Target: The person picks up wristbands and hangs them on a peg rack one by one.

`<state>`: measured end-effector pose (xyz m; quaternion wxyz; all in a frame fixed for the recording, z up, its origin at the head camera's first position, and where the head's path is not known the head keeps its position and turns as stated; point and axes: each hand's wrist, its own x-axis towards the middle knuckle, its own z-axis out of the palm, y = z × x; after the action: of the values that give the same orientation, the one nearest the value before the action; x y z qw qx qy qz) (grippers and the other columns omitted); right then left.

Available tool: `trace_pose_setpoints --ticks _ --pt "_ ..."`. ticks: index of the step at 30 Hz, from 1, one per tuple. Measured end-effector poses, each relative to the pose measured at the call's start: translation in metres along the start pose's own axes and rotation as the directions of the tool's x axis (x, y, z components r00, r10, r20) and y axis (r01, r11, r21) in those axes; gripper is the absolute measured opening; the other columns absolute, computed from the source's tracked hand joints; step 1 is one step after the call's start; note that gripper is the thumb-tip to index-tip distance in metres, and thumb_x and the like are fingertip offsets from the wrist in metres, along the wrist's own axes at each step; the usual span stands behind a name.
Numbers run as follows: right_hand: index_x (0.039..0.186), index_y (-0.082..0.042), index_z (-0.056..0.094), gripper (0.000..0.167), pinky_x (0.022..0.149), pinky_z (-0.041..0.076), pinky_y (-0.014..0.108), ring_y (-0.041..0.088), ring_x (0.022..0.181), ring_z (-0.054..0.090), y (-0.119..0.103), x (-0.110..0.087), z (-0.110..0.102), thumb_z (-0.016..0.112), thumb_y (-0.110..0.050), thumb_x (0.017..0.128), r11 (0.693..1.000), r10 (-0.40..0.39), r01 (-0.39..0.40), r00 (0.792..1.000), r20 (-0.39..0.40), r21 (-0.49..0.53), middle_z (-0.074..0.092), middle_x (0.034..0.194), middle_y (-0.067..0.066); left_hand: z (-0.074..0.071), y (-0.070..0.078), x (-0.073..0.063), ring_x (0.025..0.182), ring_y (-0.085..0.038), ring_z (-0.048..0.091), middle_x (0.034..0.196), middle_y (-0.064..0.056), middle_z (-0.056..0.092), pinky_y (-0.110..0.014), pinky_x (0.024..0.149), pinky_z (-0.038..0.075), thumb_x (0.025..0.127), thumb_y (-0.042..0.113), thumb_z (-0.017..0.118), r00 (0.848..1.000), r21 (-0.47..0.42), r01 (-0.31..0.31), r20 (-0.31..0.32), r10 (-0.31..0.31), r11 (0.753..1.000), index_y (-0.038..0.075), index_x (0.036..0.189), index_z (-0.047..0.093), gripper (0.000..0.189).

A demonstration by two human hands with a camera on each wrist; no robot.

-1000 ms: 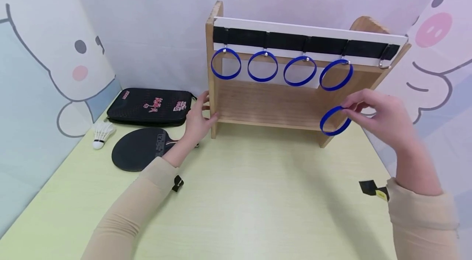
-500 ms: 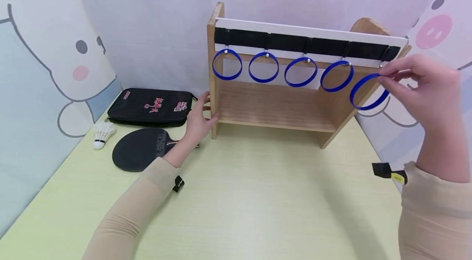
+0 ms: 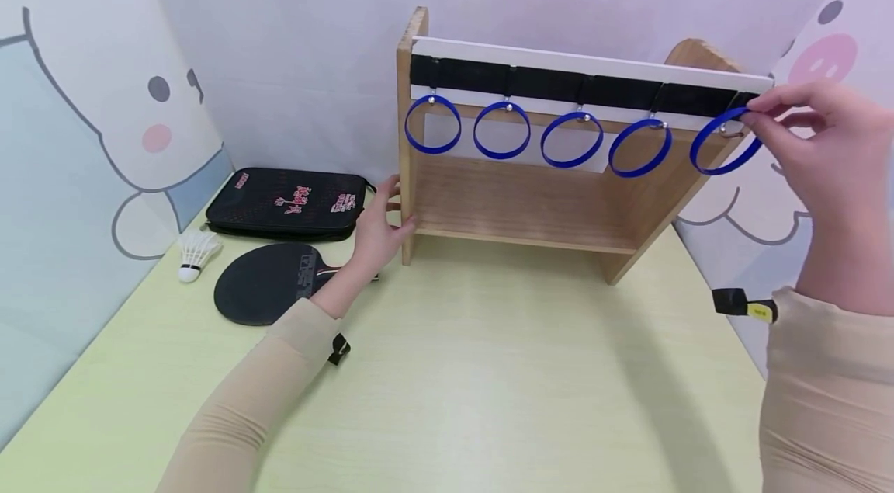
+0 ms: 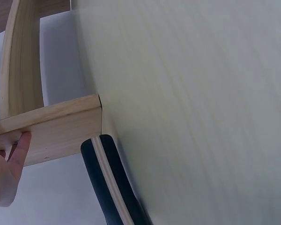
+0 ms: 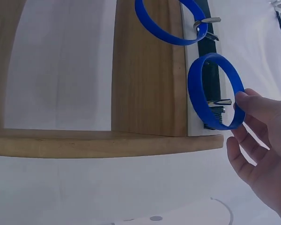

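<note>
Right hand [image 3: 827,140]: fingers pinch a blue ring [image 3: 725,141] at the last hook [image 5: 218,102] of the wooden rack [image 3: 520,202]. Left hand [image 3: 377,225]: fingers clasp the rack's near post. Risk: the ring may miss the hook and drop. Nearby: four hung rings [image 3: 538,134], paddle [image 3: 268,282], case [image 3: 286,202], shuttlecock [image 3: 193,254] on the desk [image 3: 475,384]; none obstruct.

L hand [image 3: 373,229] reaches fwd, arm extended, fingers and thumb curled in a grip. R hand [image 3: 827,147] raised high at far right, thumb & index pinched, other fingers loosely bent, forearm near upright
</note>
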<state>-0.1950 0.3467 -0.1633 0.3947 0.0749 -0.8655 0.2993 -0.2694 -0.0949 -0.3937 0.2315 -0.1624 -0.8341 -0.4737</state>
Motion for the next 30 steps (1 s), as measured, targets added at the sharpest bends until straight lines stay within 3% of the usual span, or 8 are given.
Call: trace_pose_setpoints --ticks 8,16,22,30 --pt "0.103 0.000 0.071 0.023 0.076 0.041 0.007 -0.006 0.091 0.048 0.016 0.000 0.007 0.067 -0.015 0.086 0.998 0.055 -0.055 0.998 0.002 -0.029 0.055 0.090 -0.030 0.002 0.000 0.001 0.100 -0.027 0.064 0.130 -0.012 0.055 -0.035 0.063 0.059 0.082 0.009 0.069 1.000 -0.014 -0.007 -0.010 0.007 1.000 0.019 0.143 0.034 0.071" --pt "0.106 -0.005 0.072 0.024 0.078 0.040 0.007 -0.008 0.096 0.045 0.025 -0.008 0.009 0.064 -0.019 0.088 0.992 0.096 -0.095 0.995 0.006 -0.079 0.054 0.096 -0.030 0.002 0.001 0.000 0.100 -0.027 0.064 0.130 -0.013 0.055 -0.035 0.063 0.059 0.083 0.009 0.069 1.000 -0.020 -0.009 0.000 0.009 1.000 0.019 0.144 0.034 0.071" --pt "0.107 -0.005 0.072 0.023 0.080 0.041 0.007 -0.007 0.097 0.047 0.023 -0.011 0.005 0.066 -0.016 0.088 0.998 0.052 -0.052 0.999 0.004 -0.036 0.055 0.094 -0.030 0.001 0.001 0.001 0.100 -0.027 0.064 0.130 -0.014 0.055 -0.036 0.064 0.059 0.083 0.009 0.069 1.000 -0.009 -0.012 0.001 0.012 1.000 0.018 0.144 0.033 0.071" --pt "0.102 0.003 0.071 0.020 0.079 0.044 0.006 -0.004 0.094 0.053 0.008 -0.018 0.001 0.068 -0.007 0.084 0.994 -0.088 0.091 0.995 -0.049 0.066 0.060 0.092 -0.029 0.000 0.001 0.003 0.103 -0.026 0.062 0.132 -0.013 0.053 -0.034 0.065 0.059 0.084 0.011 0.069 0.999 0.005 -0.012 0.029 0.012 1.000 0.019 0.145 0.031 0.072"
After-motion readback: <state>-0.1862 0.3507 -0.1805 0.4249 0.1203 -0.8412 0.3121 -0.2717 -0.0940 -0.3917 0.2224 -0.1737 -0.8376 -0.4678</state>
